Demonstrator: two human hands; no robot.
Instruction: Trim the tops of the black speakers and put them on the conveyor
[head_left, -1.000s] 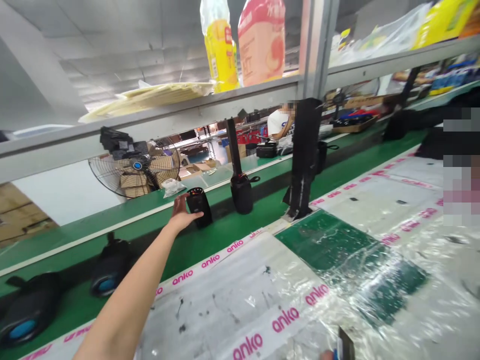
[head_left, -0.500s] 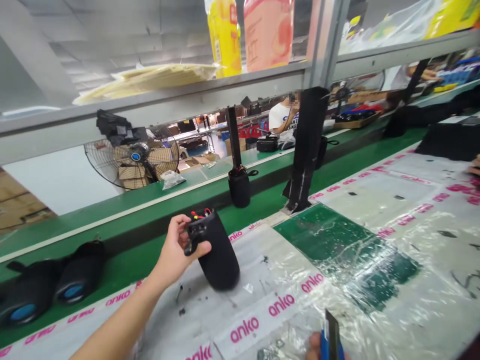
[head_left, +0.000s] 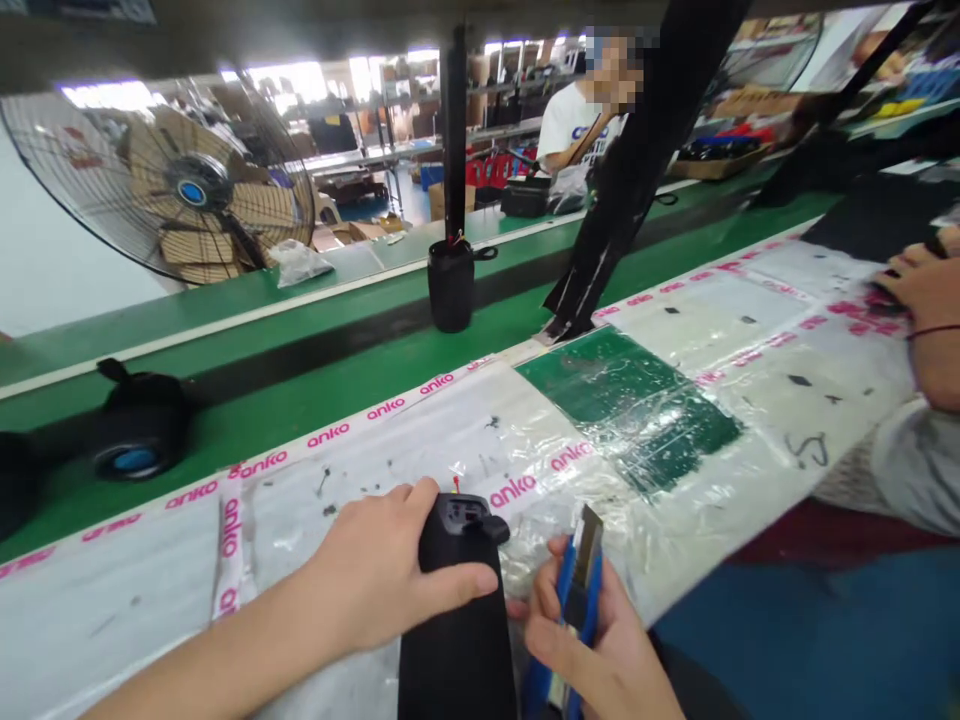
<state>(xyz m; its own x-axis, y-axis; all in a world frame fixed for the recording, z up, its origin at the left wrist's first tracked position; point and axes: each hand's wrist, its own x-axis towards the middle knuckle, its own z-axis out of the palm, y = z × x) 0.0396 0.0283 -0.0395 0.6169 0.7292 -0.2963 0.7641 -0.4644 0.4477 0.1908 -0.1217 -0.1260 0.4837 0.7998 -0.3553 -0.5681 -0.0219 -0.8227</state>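
Note:
My left hand (head_left: pixel 397 565) is wrapped round a black cylindrical speaker housing (head_left: pixel 461 640) at the front of the table. A small port panel with a flap shows near the housing's upper end, and a bit of red and yellow wire sticks up behind it. Just to the right, my right hand (head_left: pixel 600 640) grips a blue utility knife (head_left: pixel 574 610), its blade out and pointing up. The lower end of the housing runs out of the frame.
Plastic sheeting with pink print covers the worktable (head_left: pixel 360 460). Behind it, a green conveyor (head_left: pixel 337 370) carries an upright black housing (head_left: pixel 451 290) and a lying speaker (head_left: pixel 139 425). A black post (head_left: pixel 622 190) rises at the table's back edge. A co-worker's hand (head_left: pixel 930 290) is at the right.
The black housing has come nearer and lower in my left hand, and its port panel has turned. My right hand with the knife has risen into view beside it. The camera has tilted down.

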